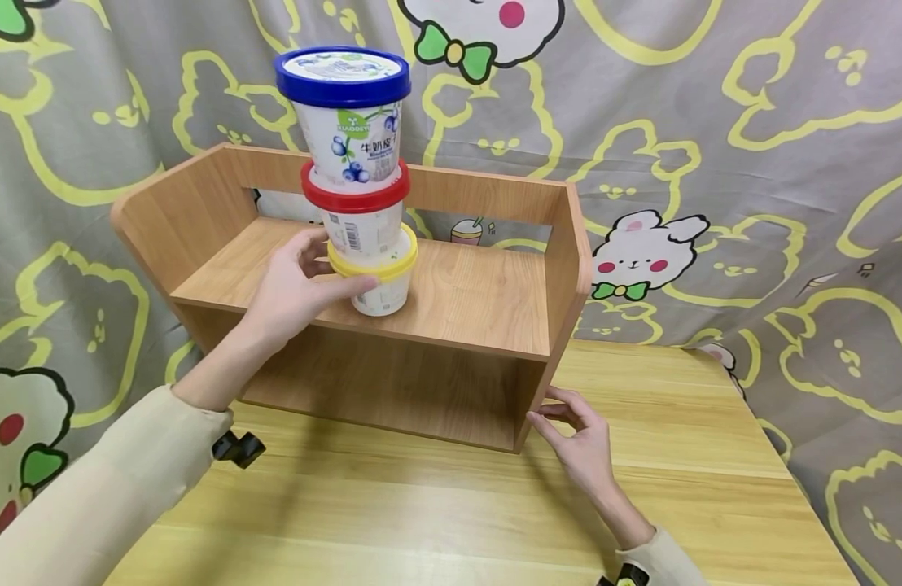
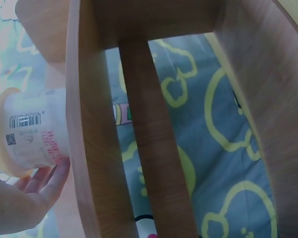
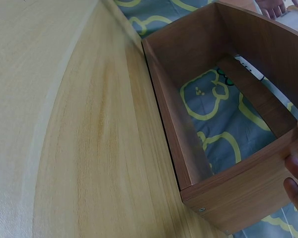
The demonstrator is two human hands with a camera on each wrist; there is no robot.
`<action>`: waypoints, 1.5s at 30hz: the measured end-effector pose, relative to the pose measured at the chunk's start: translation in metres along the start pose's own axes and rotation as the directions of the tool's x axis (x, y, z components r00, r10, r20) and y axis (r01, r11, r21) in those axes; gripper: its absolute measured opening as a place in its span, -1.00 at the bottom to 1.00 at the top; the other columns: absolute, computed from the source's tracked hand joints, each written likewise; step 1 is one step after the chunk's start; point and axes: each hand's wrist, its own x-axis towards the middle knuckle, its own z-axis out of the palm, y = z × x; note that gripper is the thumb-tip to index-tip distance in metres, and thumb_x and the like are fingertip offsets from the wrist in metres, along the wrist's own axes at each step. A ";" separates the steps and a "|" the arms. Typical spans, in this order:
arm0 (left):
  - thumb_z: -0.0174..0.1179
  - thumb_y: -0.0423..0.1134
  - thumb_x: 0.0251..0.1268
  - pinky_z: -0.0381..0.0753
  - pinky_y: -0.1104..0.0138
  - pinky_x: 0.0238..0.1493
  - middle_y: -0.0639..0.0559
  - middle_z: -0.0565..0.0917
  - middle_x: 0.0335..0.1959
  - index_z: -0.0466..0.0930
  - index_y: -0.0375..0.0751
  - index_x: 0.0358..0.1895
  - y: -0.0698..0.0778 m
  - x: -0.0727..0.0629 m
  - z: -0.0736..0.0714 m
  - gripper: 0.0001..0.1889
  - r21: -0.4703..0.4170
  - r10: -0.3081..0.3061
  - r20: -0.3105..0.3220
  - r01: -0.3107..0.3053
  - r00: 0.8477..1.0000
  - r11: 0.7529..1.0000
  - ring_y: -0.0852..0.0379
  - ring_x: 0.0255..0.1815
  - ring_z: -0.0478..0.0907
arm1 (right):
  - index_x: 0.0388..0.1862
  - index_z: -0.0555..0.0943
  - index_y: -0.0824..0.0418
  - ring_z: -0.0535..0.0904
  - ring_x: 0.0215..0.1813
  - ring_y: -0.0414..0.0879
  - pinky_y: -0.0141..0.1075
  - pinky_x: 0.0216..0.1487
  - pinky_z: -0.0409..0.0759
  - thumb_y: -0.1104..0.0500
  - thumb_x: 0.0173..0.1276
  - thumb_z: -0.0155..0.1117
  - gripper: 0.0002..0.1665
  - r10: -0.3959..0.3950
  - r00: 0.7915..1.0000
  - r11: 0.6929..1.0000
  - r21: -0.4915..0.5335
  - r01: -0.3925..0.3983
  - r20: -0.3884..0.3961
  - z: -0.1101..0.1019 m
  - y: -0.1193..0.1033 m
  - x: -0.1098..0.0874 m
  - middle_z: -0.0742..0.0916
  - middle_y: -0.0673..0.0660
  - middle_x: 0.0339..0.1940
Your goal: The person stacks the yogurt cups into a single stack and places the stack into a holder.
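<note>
A stack of three white tubs stands on the upper board of a wooden desktop shelf (image 1: 480, 301). On top is a large blue-lidded tub (image 1: 356, 142), then a red-lidded tub (image 1: 359, 230), with a small yellow-lidded tub (image 1: 383, 298) lowest, near the board's front edge. My left hand (image 1: 290, 289) grips the yellow-lidded tub around its lid, thumb in front. In the left wrist view that tub's barcode side (image 2: 32, 126) shows, its base against the board. My right hand (image 1: 583, 439) holds the shelf's right side panel low down, thumb at its front edge.
The shelf stands on a light wooden table (image 1: 392, 521). Its lower compartment (image 1: 392, 382) opens toward me, and its right side panel (image 1: 568, 277) rises above the upper board. A grey patterned curtain (image 1: 715, 163) hangs behind and at both sides.
</note>
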 end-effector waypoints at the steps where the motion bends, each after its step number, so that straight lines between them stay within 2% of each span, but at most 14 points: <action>1: 0.50 0.06 0.26 0.55 0.13 0.29 -0.07 0.49 0.45 0.29 0.02 0.57 -0.001 0.003 0.000 -0.14 0.001 -0.004 -0.010 0.004 1.000 1.000 -0.10 0.37 0.50 | 0.09 0.73 0.36 0.77 -0.20 -0.41 -0.53 0.00 0.72 0.56 0.13 0.53 -0.50 -0.004 1.000 1.000 0.001 0.004 0.000 0.000 0.000 0.000 0.80 -0.20 -0.16; 10: 0.49 0.12 0.26 0.56 0.11 0.34 -0.10 0.50 0.44 0.28 -0.01 0.59 -0.005 0.023 0.001 -0.11 0.004 -0.023 -0.059 0.023 0.998 1.000 -0.11 0.35 0.54 | 0.09 0.74 0.35 0.78 -0.19 -0.40 -0.50 0.01 0.74 0.56 0.13 0.53 -0.49 0.002 1.000 1.000 0.001 -0.002 0.003 0.000 0.000 -0.001 0.80 -0.19 -0.14; 17: 0.47 0.13 0.28 0.57 0.23 0.24 -0.11 0.51 0.44 0.28 -0.02 0.59 -0.011 0.032 0.002 -0.12 -0.006 -0.020 -0.074 0.020 0.997 1.000 -0.09 0.30 0.56 | 0.09 0.74 0.35 0.77 -0.19 -0.40 -0.50 0.01 0.74 0.55 0.14 0.53 -0.51 0.002 1.000 1.000 -0.011 -0.002 0.006 0.000 -0.001 -0.001 0.79 -0.24 -0.11; 23: 0.46 0.15 0.28 0.56 0.13 0.36 -0.09 0.49 0.49 0.26 -0.02 0.60 -0.015 0.035 0.001 -0.10 -0.012 -0.019 -0.067 0.018 0.998 1.000 -0.11 0.34 0.54 | 0.08 0.74 0.34 0.78 -0.19 -0.38 -0.50 0.02 0.73 0.55 0.14 0.53 -0.51 0.001 1.000 1.000 -0.002 -0.001 0.007 0.001 -0.001 -0.001 0.79 -0.26 -0.09; 33: 0.46 0.16 0.28 0.56 0.20 0.29 -0.08 0.48 0.50 0.22 0.00 0.62 -0.016 0.039 0.002 -0.08 -0.021 -0.027 -0.049 0.026 0.998 0.999 -0.09 0.34 0.53 | 0.08 0.74 0.35 0.78 -0.19 -0.39 -0.48 -0.01 0.75 0.55 0.13 0.53 -0.51 0.004 1.000 1.000 -0.001 -0.004 0.002 0.000 -0.001 -0.001 0.79 -0.27 -0.10; 45: 0.46 0.14 0.29 0.55 0.06 0.43 -0.08 0.43 0.54 0.18 0.01 0.63 -0.018 0.038 0.005 -0.06 -0.053 -0.036 -0.052 0.033 0.998 0.998 -0.10 0.40 0.51 | 0.08 0.74 0.33 0.78 -0.19 -0.39 -0.51 0.01 0.73 0.54 0.14 0.54 -0.51 0.013 1.000 1.000 -0.004 -0.013 0.004 -0.001 -0.001 0.000 0.79 -0.28 -0.10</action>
